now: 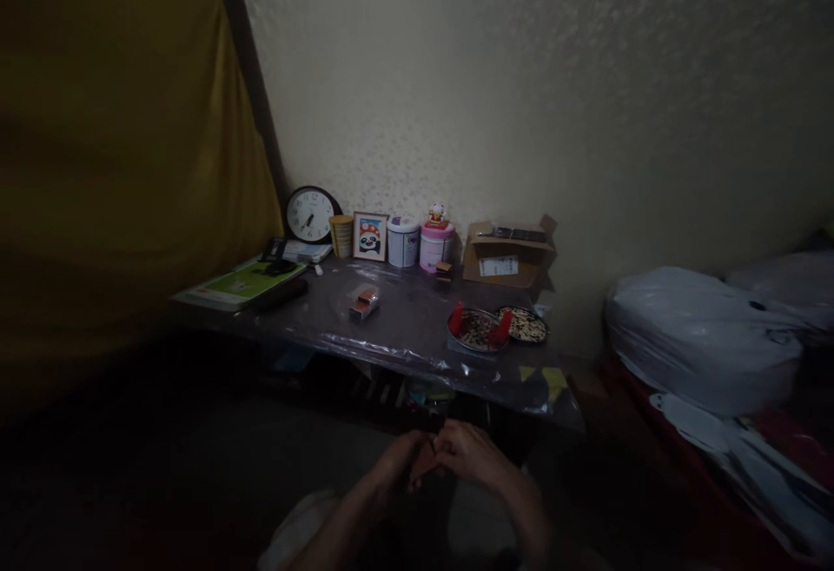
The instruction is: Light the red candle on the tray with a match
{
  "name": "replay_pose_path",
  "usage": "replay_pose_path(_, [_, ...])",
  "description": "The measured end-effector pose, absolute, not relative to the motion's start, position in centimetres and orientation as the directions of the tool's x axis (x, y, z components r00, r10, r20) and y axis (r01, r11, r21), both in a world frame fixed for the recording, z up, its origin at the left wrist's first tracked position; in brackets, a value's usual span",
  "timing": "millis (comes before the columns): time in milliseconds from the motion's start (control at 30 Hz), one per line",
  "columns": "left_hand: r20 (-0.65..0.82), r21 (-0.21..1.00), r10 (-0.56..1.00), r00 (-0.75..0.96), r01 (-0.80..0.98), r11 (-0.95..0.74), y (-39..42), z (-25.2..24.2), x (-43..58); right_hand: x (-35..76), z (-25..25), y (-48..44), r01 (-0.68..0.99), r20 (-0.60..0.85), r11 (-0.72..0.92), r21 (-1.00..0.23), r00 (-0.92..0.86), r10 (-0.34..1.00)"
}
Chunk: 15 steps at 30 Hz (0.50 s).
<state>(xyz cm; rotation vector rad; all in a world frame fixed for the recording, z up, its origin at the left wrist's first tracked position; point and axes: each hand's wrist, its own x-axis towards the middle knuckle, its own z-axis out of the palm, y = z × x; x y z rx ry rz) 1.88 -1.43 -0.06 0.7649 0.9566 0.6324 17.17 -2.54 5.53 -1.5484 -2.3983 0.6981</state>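
Observation:
My left hand (399,460) and my right hand (474,456) meet low in the picture, in front of the table's near edge. Their fingers are curled and pressed together around a small dark thin thing (433,447) that I cannot make out in the dim light. On the table (404,328) beyond them lie a small matchbox-like packet (363,302) in the middle and two round patterned dishes (479,330) (525,325) at the right, the nearer one with red pieces on its rim.
Along the wall stand a round clock (310,215), a yellow cup (341,235), a framed panda picture (370,236), a white tin (403,242), a pink tin (436,246) and an open cardboard box (509,255). Green books (244,284) lie left. Plastic-wrapped bundles (707,336) sit right. A yellow curtain (117,162) hangs left.

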Motion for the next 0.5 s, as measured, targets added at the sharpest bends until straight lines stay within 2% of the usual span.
replay_pose_path(267, [-0.471,0.796,0.738,0.483,-0.127,0.591,-1.34,-0.38,2.09,17.26,5.20,-2.82,0.813,-0.018,0.374,-0.446,-0.426,0.905])
replay_pose_path(500, [-0.461,0.750,0.708,0.535,-0.192,0.633,-1.22,-0.97,1.96,17.32,5.17,-2.81,0.828,-0.070,0.342,-0.445,-0.413,0.908])
